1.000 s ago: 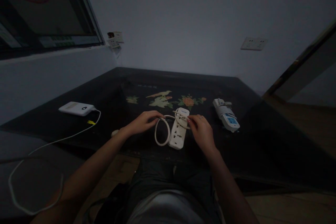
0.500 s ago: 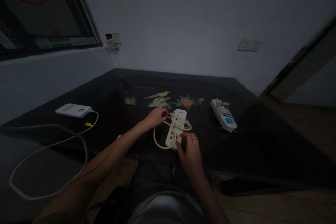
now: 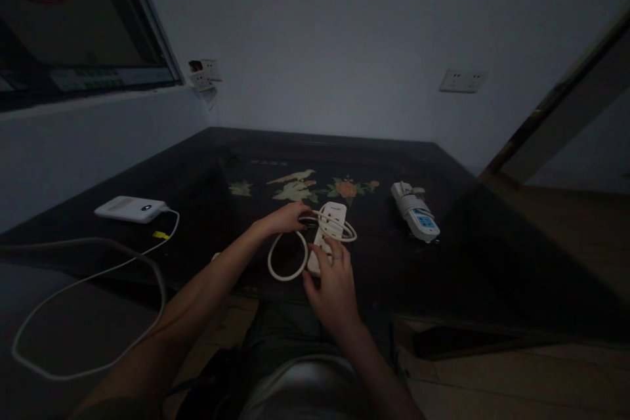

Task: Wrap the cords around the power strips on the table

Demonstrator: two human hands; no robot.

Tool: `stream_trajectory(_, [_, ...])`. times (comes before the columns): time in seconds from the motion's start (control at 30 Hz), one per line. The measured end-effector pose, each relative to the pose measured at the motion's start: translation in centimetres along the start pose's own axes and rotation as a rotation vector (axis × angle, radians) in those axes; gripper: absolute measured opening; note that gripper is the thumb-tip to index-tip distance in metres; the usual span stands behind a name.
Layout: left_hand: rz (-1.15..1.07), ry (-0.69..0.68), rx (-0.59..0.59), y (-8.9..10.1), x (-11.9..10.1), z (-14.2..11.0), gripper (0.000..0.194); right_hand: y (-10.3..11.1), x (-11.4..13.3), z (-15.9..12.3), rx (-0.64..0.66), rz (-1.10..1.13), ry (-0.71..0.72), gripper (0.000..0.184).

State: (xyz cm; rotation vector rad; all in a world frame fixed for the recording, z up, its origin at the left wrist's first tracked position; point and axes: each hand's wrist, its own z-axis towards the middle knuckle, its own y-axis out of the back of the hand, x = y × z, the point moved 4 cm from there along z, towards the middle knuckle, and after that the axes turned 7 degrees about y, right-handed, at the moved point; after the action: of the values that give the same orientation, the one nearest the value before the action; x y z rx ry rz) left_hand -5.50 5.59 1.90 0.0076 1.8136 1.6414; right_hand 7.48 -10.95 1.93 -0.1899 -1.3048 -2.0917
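Note:
A white power strip (image 3: 335,211) lies on the dark table in front of me, its cord (image 3: 285,279) coiled across its top and looping out to the left. At the strip's upper left, my left hand (image 3: 294,215) is closed in a pinch on the cord. My right hand (image 3: 335,282) is wrapped over the strip's near end, thumb at its left edge and fingers across the top, hiding part of the sockets. The cord's loop passes close by the right thumb and index fingertip.
To the right lies another white power strip (image 3: 417,213) with blue sockets, its cord wound around it. A white power bank (image 3: 130,209) with a cable sits at the left. A yellow scrap (image 3: 161,235) lies near that cable. Wall sockets (image 3: 462,81) are behind the table (image 3: 394,289).
My right hand has moved left, from the strip's right side to over its near end. The cord loop now lies farther left, off the strip. My left hand keeps its pinch.

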Motion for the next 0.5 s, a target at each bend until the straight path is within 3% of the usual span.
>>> stream_trajectory(0.17, [0.066,-0.047,0.120,0.3,-0.4,-0.1,0.033,-1.0,0.5,0.4,0.070,-0.116,0.026,0.035])
stream_trajectory(0.37, [0.095,-0.052,0.008,-0.6,-0.1,0.1,0.031,-0.4,-1.3,0.1,0.012,-0.134,0.008,0.013])
stream_trajectory(0.5, [0.112,-0.036,-0.092,-1.7,0.2,0.5,0.027,0.9,-3.7,-1.2,-0.077,-0.128,0.005,0.019])
